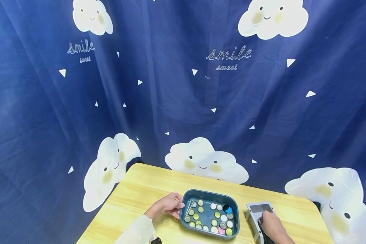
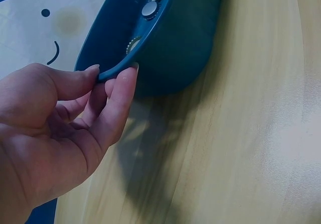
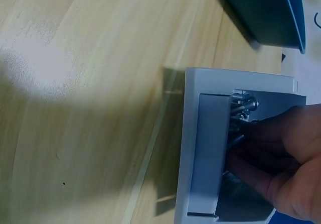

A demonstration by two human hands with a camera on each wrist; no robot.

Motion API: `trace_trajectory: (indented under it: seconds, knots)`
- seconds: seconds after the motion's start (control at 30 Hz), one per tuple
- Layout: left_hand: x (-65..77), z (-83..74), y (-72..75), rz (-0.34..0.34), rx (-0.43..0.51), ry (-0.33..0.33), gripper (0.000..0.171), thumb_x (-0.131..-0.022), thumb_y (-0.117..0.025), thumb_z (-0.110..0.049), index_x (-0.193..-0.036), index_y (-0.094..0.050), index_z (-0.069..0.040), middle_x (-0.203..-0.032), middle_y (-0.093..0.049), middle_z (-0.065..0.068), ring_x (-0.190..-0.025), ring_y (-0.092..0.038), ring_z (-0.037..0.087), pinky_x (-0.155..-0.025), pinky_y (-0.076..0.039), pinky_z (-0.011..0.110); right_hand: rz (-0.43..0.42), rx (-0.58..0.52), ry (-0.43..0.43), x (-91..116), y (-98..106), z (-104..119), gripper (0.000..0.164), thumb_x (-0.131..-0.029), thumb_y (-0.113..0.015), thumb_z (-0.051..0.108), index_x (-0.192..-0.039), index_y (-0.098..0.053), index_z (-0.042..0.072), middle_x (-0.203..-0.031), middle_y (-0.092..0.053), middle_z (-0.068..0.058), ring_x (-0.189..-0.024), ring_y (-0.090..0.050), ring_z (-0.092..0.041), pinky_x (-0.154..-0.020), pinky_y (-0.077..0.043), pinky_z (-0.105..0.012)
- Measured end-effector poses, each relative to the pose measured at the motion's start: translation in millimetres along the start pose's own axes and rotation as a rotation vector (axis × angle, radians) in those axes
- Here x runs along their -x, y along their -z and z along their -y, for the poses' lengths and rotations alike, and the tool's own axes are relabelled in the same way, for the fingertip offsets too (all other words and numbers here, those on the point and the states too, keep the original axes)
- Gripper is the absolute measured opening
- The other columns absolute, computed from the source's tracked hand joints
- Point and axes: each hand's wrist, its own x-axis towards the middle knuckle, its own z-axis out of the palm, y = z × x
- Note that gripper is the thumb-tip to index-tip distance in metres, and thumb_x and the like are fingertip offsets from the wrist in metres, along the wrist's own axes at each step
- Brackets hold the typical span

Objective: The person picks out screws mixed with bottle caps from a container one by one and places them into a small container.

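On the table, a dark teal plastic tray (image 1: 208,194) holds many bottle caps (image 1: 217,214) in yellow, white, silver, pink and blue. A few thin metal pieces (image 1: 189,207) lie at its left end. My left hand (image 1: 170,204) pinches the tray's left rim between thumb and fingers; the left wrist view shows that grip (image 2: 75,118) closely. To the right, my right hand (image 1: 272,225) reaches into a grey box (image 3: 208,153). Its curled fingers are among shiny metal screws or nails (image 3: 244,103); the box's inner ledge hides the fingertips, so a grip on one is unclear.
The wooden table (image 1: 149,179) has rounded back corners. Behind it hangs a blue curtain (image 1: 177,101) with white clouds and triangles. The grey box stands just right of the tray, with a narrow gap between them. A small black object (image 1: 156,240) shows at the bottom edge.
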Motion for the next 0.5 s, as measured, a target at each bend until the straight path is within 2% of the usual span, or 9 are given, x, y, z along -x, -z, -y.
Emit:
trace_trajectory:
  seconds: [0.2, 0.4, 0.5]
  knots:
    - [2.6, -5.1, -1.1, -0.004, -0.011, 0.008, 0.014, -0.096, -0.062, 0.003, -0.099, -0.05, -0.002, -0.064, -0.055, 0.007, -0.048, -0.055, 0.011, -0.051, -0.065, 0.028, -0.017, 0.01, -0.023, -0.5, -1.0, 0.8, 0.017, -0.089, -0.063, -0.006, -0.073, -0.067, -0.002, -0.066, -0.067, -0.01, -0.062, -0.054, -0.019, -0.052, -0.048, -0.037]
    - [4.0, -4.8, -1.6, -0.012, -0.014, 0.002, 0.013, -0.096, -0.062, 0.002, -0.099, -0.05, -0.002, -0.063, -0.056, 0.007, -0.048, -0.056, 0.011, -0.051, -0.065, 0.028, -0.063, 0.016, 0.01, -0.7, -2.1, 1.7, 0.016, -0.086, -0.064, -0.008, -0.07, -0.065, -0.003, -0.065, -0.067, -0.011, -0.062, -0.054, -0.02, -0.052, -0.049, -0.041]
    - [3.6, -4.1, -1.9, -0.013, -0.013, 0.001, 0.014, -0.096, -0.062, 0.002, -0.098, -0.05, -0.002, -0.063, -0.055, 0.007, -0.048, -0.056, 0.011, -0.051, -0.065, 0.028, -0.047, 0.015, 0.014, 0.2, -0.4, 2.1, 0.015, -0.086, -0.063, -0.009, -0.072, -0.065, -0.003, -0.065, -0.066, -0.011, -0.062, -0.053, -0.019, -0.051, -0.048, -0.039]
